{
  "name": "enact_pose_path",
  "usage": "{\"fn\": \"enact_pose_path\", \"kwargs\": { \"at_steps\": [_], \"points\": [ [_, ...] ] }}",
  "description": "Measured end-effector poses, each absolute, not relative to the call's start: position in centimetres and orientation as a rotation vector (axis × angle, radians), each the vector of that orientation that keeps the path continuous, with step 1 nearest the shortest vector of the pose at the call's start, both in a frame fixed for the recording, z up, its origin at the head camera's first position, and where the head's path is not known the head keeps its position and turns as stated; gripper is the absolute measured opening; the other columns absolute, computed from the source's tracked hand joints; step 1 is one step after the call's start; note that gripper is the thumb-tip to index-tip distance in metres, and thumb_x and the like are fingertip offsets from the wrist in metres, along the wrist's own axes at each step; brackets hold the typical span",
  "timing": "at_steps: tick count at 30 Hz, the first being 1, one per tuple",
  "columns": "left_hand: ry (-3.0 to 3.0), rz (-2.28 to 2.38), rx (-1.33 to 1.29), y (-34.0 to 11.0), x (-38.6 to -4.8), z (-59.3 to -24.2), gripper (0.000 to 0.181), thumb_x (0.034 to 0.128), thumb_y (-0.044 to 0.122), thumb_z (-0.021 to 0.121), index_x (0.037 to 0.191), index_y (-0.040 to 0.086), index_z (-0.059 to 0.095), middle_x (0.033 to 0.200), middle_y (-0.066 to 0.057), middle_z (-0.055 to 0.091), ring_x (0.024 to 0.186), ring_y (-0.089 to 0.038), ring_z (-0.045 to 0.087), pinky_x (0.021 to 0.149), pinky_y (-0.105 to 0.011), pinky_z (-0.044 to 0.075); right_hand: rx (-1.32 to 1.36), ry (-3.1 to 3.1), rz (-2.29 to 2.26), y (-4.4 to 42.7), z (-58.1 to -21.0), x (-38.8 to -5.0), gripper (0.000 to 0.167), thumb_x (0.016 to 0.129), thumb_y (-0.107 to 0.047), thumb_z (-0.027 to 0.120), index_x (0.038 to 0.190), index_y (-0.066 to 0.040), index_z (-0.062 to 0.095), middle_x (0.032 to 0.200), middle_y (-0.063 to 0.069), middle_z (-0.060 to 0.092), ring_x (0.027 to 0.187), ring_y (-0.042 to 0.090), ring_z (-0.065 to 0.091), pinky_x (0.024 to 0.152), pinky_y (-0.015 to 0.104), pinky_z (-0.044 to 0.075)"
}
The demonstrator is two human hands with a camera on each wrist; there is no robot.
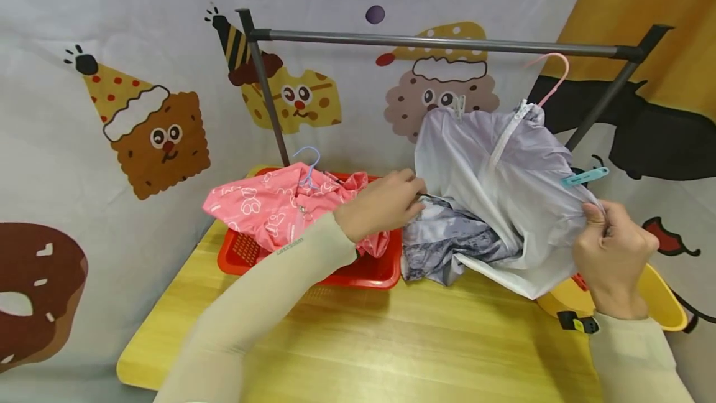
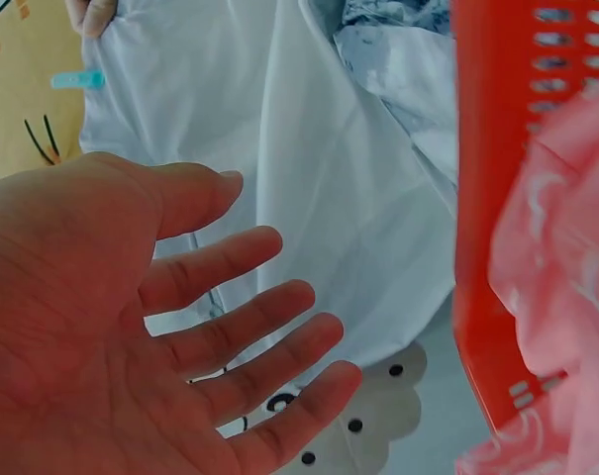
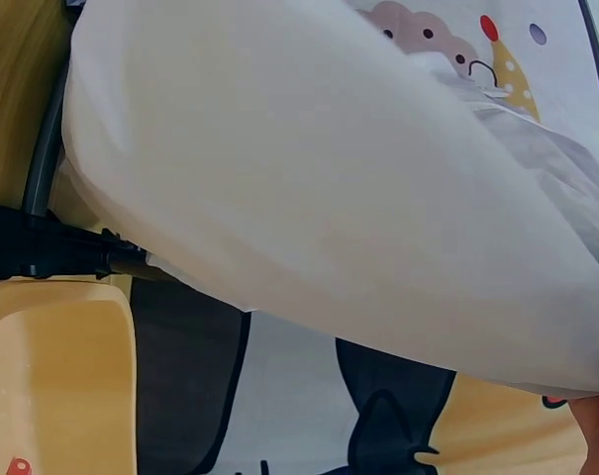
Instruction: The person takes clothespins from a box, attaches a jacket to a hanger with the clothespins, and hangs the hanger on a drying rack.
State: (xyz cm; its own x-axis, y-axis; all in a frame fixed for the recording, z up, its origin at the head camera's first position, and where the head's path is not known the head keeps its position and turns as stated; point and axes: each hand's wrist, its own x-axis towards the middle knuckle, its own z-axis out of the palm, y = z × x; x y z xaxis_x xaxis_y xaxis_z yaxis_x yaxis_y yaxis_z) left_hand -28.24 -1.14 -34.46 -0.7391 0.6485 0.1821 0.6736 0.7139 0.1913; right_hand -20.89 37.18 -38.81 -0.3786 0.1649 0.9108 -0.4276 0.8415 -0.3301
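A grey-white garment (image 1: 492,148) with a zip down its front is on a pink hanger (image 1: 554,83). A teal clothespin (image 1: 585,176) sits on its right edge and a pale clothespin (image 1: 460,106) at its upper left. My right hand (image 1: 615,247) pinches the garment's right edge, just below the teal clothespin. My left hand (image 1: 386,201) is beside the garment's left edge; in the left wrist view its fingers (image 2: 240,327) are spread and relaxed, with nothing held. A grey patterned part (image 1: 447,241) of cloth bunches beneath the white cloth.
Left of the garment, a red basket (image 1: 358,280) holds a pink printed garment (image 1: 263,204) with a blue hanger (image 1: 309,166). A dark metal rack (image 1: 436,40) spans the back. At the right is a yellow container (image 1: 662,297). All stand about a wooden table (image 1: 419,341).
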Motion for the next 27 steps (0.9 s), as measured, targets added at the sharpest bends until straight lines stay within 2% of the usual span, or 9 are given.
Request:
{"fn": "enact_pose_path", "kwargs": {
  "at_steps": [3, 10, 20, 27],
  "points": [
    [-2.802, -0.41, -1.066, -2.2, -28.0, -34.6, 0.032, 0.1192, 0.034, 0.07, 0.143, 0.014, 0.077, 0.14, -0.008, 0.074, 0.121, -0.025, 0.075, 0.102, -0.039, 0.066, 0.189, -1.845, 0.63, 37.3, -38.8, -20.9, 0.036, 0.111, -0.012, 0.077, 0.106, 0.023, 0.075, 0.075, 0.041, 0.064, 0.09, -0.037, 0.04, 0.082, -0.008, 0.032],
    [-2.772, -0.479, -1.013, -4.1, -27.7, -34.8, 0.03, 0.12, 0.031, 0.068, 0.144, 0.014, 0.077, 0.147, -0.008, 0.075, 0.129, -0.027, 0.074, 0.109, -0.043, 0.065, 0.173, -1.846, 0.647, 37.4, -38.6, -20.7, 0.035, 0.111, -0.011, 0.077, 0.107, 0.024, 0.075, 0.077, 0.041, 0.064, 0.089, -0.037, 0.041, 0.083, -0.007, 0.034],
    [-2.724, -0.614, -0.826, -7.9, -28.3, -35.1, 0.029, 0.1179, 0.024, 0.069, 0.143, 0.014, 0.079, 0.144, -0.007, 0.077, 0.129, -0.028, 0.077, 0.113, -0.047, 0.066, 0.171, -1.841, 0.665, 37.4, -38.8, -20.7, 0.034, 0.112, -0.009, 0.076, 0.106, 0.024, 0.074, 0.079, 0.042, 0.065, 0.091, -0.039, 0.044, 0.085, -0.008, 0.036],
    [-2.692, -0.727, -0.725, -10.6, -29.2, -35.4, 0.025, 0.1186, 0.02, 0.068, 0.139, 0.011, 0.079, 0.14, -0.011, 0.078, 0.127, -0.034, 0.078, 0.108, -0.051, 0.066, 0.167, -1.854, 0.666, 37.4, -38.8, -20.6, 0.034, 0.112, -0.01, 0.077, 0.107, 0.024, 0.074, 0.079, 0.042, 0.065, 0.091, -0.039, 0.045, 0.084, -0.007, 0.036]
  ]
}}
